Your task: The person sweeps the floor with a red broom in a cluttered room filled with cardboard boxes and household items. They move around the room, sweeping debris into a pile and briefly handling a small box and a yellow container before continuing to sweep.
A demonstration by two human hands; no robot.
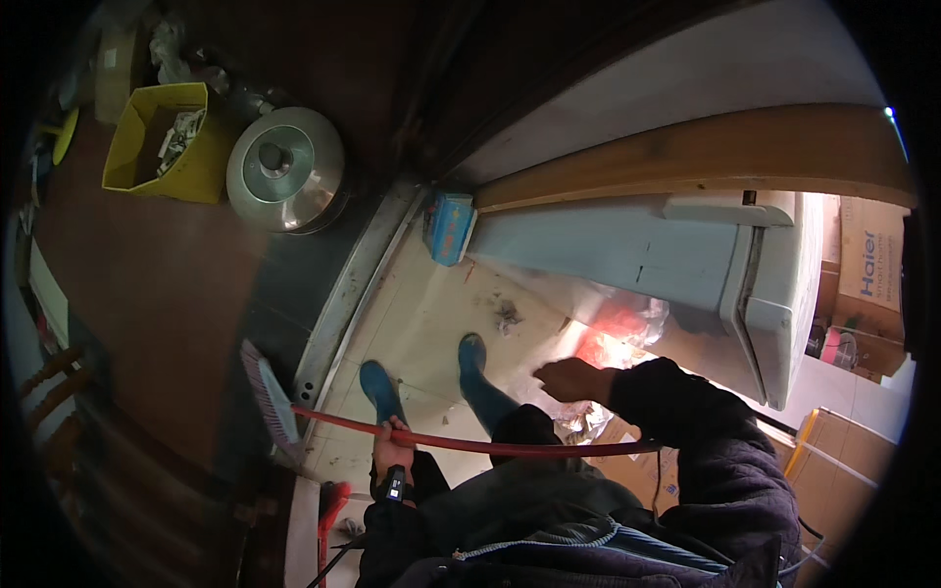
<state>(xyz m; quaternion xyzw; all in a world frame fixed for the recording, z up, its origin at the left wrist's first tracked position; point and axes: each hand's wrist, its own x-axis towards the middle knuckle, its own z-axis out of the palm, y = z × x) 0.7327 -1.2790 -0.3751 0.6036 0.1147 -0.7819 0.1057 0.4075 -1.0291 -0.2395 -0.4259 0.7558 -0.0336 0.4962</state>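
My left hand [393, 445] is wrapped around the red handle [514, 447] of a broom. The handle runs across in front of my body towards my right forearm. At its left end, the pale broom head [273, 403] with pinkish bristles hangs over the dark floor beside the metal door sill [342, 309]. My right hand [577, 379] is held out over the tiled floor, away from the handle. Its back faces up and the fingers are mostly hidden; nothing shows in it. Past my boots, a small heap of grey debris [507, 314] lies on the pale tiles.
A white refrigerator [625, 239] and a blue box [450, 228] stand ahead. Plastic bags [621, 323] and cardboard boxes [838, 448] lie to the right. Beyond the sill are a lidded metal pot [287, 173], a yellow bin [202, 165] and wooden chair parts [55, 386].
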